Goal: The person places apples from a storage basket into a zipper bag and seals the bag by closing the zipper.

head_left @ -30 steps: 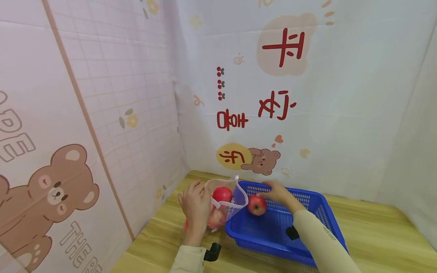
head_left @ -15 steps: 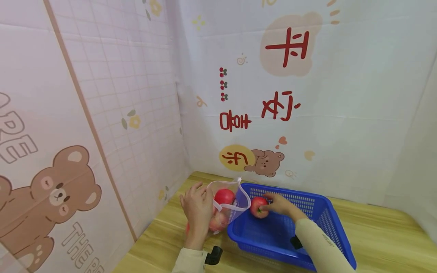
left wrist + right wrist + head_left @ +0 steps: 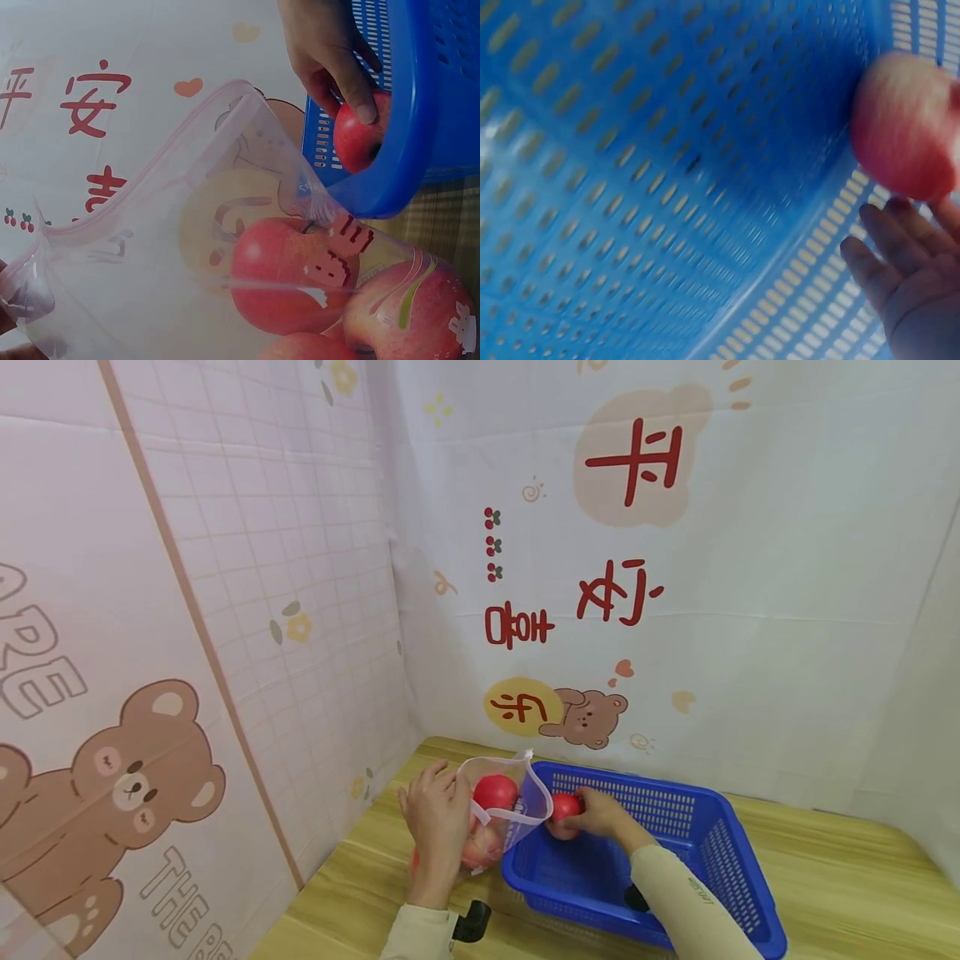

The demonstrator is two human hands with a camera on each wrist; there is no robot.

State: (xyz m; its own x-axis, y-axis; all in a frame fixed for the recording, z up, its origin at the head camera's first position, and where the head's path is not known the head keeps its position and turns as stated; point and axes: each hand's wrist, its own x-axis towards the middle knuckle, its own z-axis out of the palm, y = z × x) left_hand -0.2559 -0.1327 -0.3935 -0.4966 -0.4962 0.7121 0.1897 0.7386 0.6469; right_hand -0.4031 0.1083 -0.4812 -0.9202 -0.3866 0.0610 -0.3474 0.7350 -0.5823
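My left hand (image 3: 437, 814) pinches the rim of a clear zip bag (image 3: 142, 277) at its near-left side. The bag's mouth gapes upward. Inside it lie several red apples (image 3: 281, 277), seen through the plastic. At the basket's left end, my right hand (image 3: 604, 814) grips another red apple (image 3: 562, 820) between thumb and fingers. That apple sits low, inside the wall of the blue plastic basket (image 3: 581, 910). From the right wrist view, the held apple (image 3: 896, 124) shows beside the perforated wall, with some fingers spread below it.
The bag stands against the basket's left side on a wood-patterned table (image 3: 337, 893). Behind is a white printed cloth (image 3: 787, 693), and a second cloth (image 3: 300, 710) hangs at the left. A black strap mount (image 3: 471, 922) sits on the left wrist.
My right hand has reached down to the apple in the basket and closed its fingers round it. My left hand keeps holding the bag. The view has shifted slightly.
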